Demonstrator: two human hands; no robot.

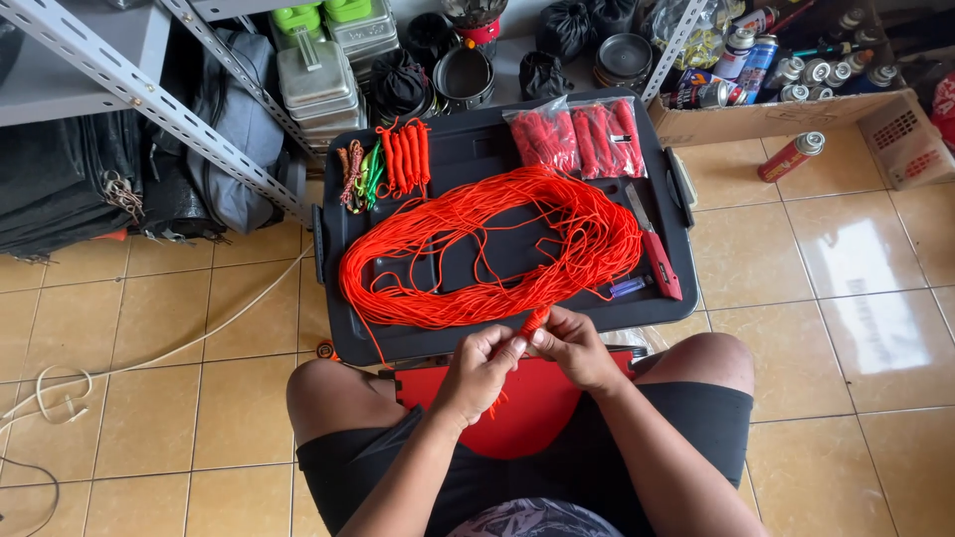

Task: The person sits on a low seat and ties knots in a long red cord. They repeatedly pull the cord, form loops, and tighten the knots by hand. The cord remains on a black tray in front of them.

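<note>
A big loose coil of orange cord [487,249] lies on the lid of a black plastic case [477,149] in front of my knees. My left hand [477,370] and my right hand [572,348] meet just below the case's near edge. Together they pinch a short wound bundle of the same orange cord [535,320] between their fingertips. A strand runs from the bundle up into the coil. A red board [537,398] rests on my lap under the hands.
On the case: a red utility knife [657,254], a lighter [629,288], finished orange bundles [406,157], two bags of red cord [577,134]. Metal shelving [129,89] with bags stands left; a cardboard box [796,109] of spray cans right; a white cable [149,358] crosses the tiles.
</note>
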